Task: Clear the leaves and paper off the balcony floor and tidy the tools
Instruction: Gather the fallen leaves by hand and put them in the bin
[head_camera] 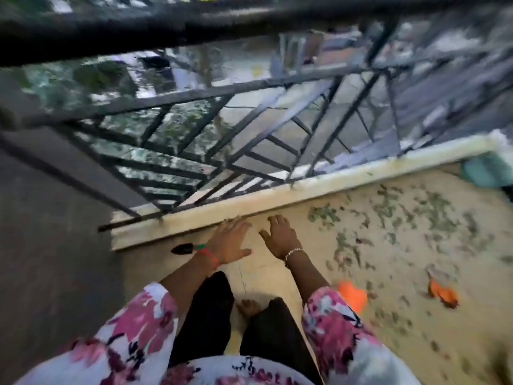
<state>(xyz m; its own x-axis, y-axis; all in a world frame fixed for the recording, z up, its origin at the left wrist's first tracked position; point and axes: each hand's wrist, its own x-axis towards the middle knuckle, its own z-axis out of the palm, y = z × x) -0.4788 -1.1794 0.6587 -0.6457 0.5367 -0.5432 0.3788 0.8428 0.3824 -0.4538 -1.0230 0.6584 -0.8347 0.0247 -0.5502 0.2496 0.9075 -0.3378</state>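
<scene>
The frame is blurred by motion. Small green leaves (pixel 410 218) lie scattered over the pale balcony floor (pixel 277 276) to my right. Two orange scraps, maybe paper, lie there too: one (pixel 353 296) beside my right sleeve, another (pixel 442 294) farther right. A small dark trowel with a green handle (pixel 183 248) lies on the floor just left of my left wrist. My left hand (pixel 229 241) and my right hand (pixel 280 236) are both held out in front of me above the floor, fingers spread and holding nothing.
A black metal railing (pixel 249 129) stands on a pale kerb (pixel 277 194) along the balcony edge, with the street far below. A grey wall (pixel 50 245) closes the left side. A teal object (pixel 484 170) sits in the far right corner. My bare foot (pixel 248 307) is on the floor.
</scene>
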